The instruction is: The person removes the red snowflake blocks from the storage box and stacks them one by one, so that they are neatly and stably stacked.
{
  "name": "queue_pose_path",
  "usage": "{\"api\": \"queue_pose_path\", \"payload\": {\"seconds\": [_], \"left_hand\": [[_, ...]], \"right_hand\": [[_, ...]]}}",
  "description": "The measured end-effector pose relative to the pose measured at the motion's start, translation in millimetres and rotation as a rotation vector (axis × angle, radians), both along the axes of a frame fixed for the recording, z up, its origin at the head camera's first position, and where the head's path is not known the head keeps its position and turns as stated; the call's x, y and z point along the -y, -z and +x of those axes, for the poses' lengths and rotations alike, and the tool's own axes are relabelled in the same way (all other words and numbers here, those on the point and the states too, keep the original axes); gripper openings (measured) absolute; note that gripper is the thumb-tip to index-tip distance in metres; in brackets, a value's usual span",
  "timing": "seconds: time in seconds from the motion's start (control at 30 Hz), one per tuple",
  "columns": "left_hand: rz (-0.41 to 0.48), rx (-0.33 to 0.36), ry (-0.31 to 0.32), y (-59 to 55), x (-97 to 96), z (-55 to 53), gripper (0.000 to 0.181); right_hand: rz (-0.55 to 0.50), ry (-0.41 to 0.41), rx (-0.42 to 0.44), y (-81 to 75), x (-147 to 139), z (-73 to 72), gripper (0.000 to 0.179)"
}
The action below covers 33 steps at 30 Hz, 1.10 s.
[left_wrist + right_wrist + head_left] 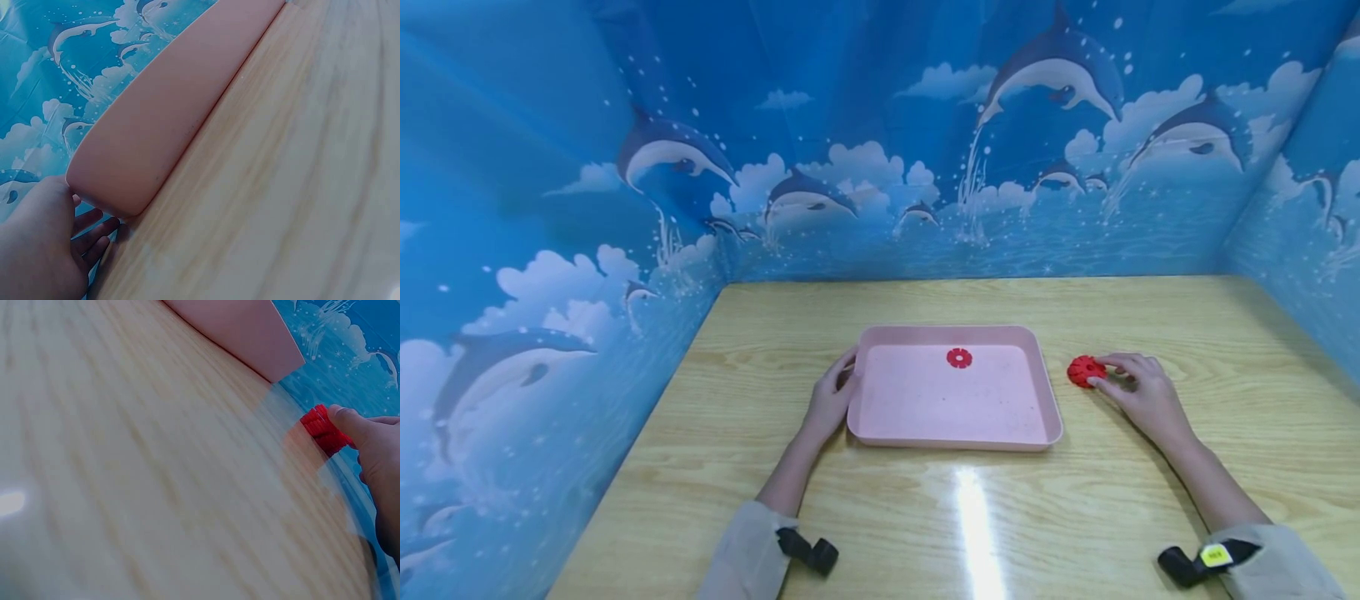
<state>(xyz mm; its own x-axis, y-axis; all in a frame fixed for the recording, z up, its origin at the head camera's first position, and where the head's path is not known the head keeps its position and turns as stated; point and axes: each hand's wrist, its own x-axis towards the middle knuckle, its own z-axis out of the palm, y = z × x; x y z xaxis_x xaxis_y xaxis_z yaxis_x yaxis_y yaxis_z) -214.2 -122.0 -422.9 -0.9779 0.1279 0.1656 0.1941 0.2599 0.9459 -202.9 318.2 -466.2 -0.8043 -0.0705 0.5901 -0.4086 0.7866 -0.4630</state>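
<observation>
A shallow pink tray [955, 400] lies on the table, with one red notched disc [958, 358] flat inside near its far wall. My left hand [831, 400] rests against the tray's left side, fingers spread loosely by the outer wall. In the left wrist view, loose fingers [94, 234] show beside the tray corner [119, 194]; the thumb is mostly hidden. Right of the tray, my right hand [1142, 396] pinches a stack of red notched discs [1084, 372] between thumb and fingers. The right wrist view shows this red stack [325, 430] edge-on, close over the table.
The wood-grain table [887, 517] has a bright light reflection in front of the tray. A blue dolphin-print curtain [865, 150] stands along the back and both sides. Black wrist cameras [808, 552] are strapped over the light sleeves.
</observation>
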Motion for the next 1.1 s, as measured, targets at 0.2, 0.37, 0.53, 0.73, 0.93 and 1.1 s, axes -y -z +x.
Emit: {"api": "queue_pose_path", "payload": {"seconds": [0.2,0.37,0.53,0.73,0.93,1.1], "left_hand": [[0.001,-0.004,0.002,0.2,-0.1,-0.9,0.041],[0.004,-0.005,0.002,0.3,-0.2,-1.2,0.041],[0.001,-0.005,0.002,-1.2,-0.2,0.0,0.041],[-0.005,-0.009,0.002,-1.6,-0.1,-0.1,0.041],[0.006,-0.01,-0.005,16.1,3.5,-10.8,0.042],[-0.007,-0.012,-0.016,31.4,5.6,-18.7,0.042]], "right_hand": [[0.002,-0.002,0.0,0.5,0,-0.1,0.029],[0.01,0.003,0.01,0.5,0,-0.1,0.03],[0.011,0.006,0.019,0.1,0,-0.1,0.03],[0.014,0.002,0.02,-1.7,0,-0.2,0.031],[0.016,0.0,0.009,-8.6,3,1.7,0.032],[0.0,-0.011,0.035,-24.5,14,5.4,0.035]]}}
